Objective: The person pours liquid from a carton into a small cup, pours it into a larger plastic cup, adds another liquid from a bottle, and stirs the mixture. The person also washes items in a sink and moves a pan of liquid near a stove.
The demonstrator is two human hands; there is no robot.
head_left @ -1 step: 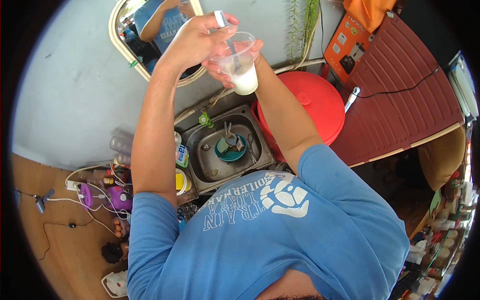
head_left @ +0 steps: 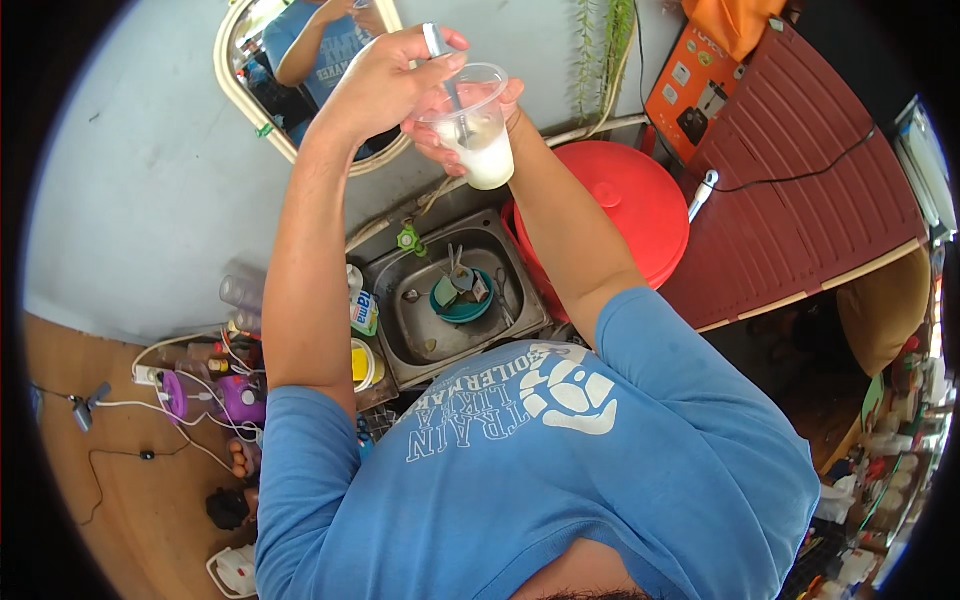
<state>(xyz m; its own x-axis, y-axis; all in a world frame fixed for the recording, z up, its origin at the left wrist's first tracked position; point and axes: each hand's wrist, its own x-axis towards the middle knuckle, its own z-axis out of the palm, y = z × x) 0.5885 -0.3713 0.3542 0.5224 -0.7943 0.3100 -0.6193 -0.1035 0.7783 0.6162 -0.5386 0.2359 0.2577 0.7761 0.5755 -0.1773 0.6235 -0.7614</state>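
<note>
Held up above the sink is a clear plastic cup (head_left: 486, 128), tilted slightly, with white liquid (head_left: 489, 163) in its lower part. My right hand (head_left: 437, 150) is closed around the cup from behind and below, partly seen through its wall. A metal spoon (head_left: 435, 42) leans into the cup, its lower end down by the liquid and hard to make out. My left hand (head_left: 392, 80) pinches the spoon's handle above the rim.
Below lies a steel sink (head_left: 395, 335) with a teal bowl (head_left: 462, 312) and utensils. A green-handled tap (head_left: 409, 239) stands behind it. A red lidded bucket (head_left: 620, 215) is at right, beside a maroon ridged panel (head_left: 800, 190). A mirror (head_left: 238, 95) hangs on the wall.
The spoon has shifted slightly to the left inside the cup, with my left hand moving along. The cup has barely moved.
</note>
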